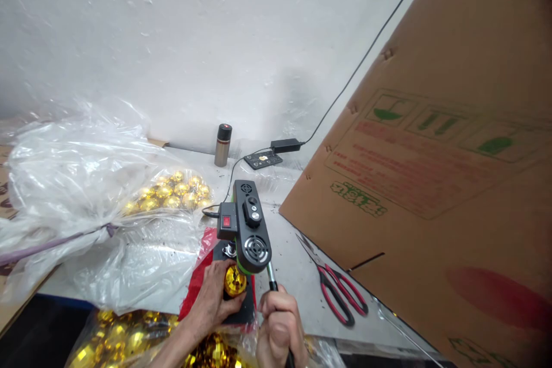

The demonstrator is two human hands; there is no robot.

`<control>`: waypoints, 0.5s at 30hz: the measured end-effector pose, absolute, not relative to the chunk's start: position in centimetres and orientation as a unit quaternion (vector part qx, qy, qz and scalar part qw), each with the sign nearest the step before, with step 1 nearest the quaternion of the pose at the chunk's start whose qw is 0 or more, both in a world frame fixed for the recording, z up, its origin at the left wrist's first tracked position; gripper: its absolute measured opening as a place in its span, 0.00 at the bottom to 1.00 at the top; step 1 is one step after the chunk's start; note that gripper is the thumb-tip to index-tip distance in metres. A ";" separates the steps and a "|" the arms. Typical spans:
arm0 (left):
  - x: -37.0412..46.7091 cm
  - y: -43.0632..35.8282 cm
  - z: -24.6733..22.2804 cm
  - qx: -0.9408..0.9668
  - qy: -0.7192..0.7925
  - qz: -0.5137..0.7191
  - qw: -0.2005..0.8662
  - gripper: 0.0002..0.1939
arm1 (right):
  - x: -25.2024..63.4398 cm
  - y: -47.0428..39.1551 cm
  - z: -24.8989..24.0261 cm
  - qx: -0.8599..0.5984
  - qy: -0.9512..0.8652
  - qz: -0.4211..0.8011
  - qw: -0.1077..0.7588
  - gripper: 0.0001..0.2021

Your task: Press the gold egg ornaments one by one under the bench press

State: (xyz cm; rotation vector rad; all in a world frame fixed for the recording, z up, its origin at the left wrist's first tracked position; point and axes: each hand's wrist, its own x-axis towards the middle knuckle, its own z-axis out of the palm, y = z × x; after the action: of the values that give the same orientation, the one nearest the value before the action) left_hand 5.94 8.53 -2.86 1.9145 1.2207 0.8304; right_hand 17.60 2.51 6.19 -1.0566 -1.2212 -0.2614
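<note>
My left hand (219, 293) has its fingers curled around a shiny gold ball (235, 282) on the dark base of a small machine (252, 230). The machine has a black upper body with round vents, knobs and a red switch, and its front end overhangs just beside the ball. In my right hand (279, 322) is the black grip of a lever (271, 277), with the fingers wrapped round it. A red cloth or sheet (195, 287) lies under the base. Below my left wrist, a clear bag (116, 339) holds many faceted gold balls.
Clear plastic bagging (69, 184) with more gold balls (172, 190) spreads over the left. Red-handled scissors (338, 287) lie open at the right, beside a large cardboard box (431, 155). A bottle (223, 145), a phone-like slab (263, 160) and a power adapter (287, 145) stand near the wall.
</note>
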 end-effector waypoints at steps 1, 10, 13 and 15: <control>5.9 8.5 -2.7 0.741 0.472 0.317 0.358 0.19 | 17.6 2.6 6.1 -0.469 -0.544 -0.115 0.686 0.20; 6.2 8.5 -2.4 0.739 0.478 0.317 0.354 0.20 | 17.6 3.2 4.7 -0.426 -0.537 -0.111 0.720 0.19; 6.4 8.6 -2.9 0.741 0.475 0.323 0.348 0.20 | 17.8 3.4 4.3 -0.422 -0.539 -0.115 0.720 0.20; 6.4 8.7 -3.3 0.741 0.475 0.327 0.343 0.21 | 17.8 3.5 4.1 -0.420 -0.535 -0.119 0.724 0.20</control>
State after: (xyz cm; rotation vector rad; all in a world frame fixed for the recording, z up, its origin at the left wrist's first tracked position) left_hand 6.42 8.70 -3.32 1.9276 1.2358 0.8497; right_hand 17.85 3.50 4.10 -0.9260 -1.1800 -0.2617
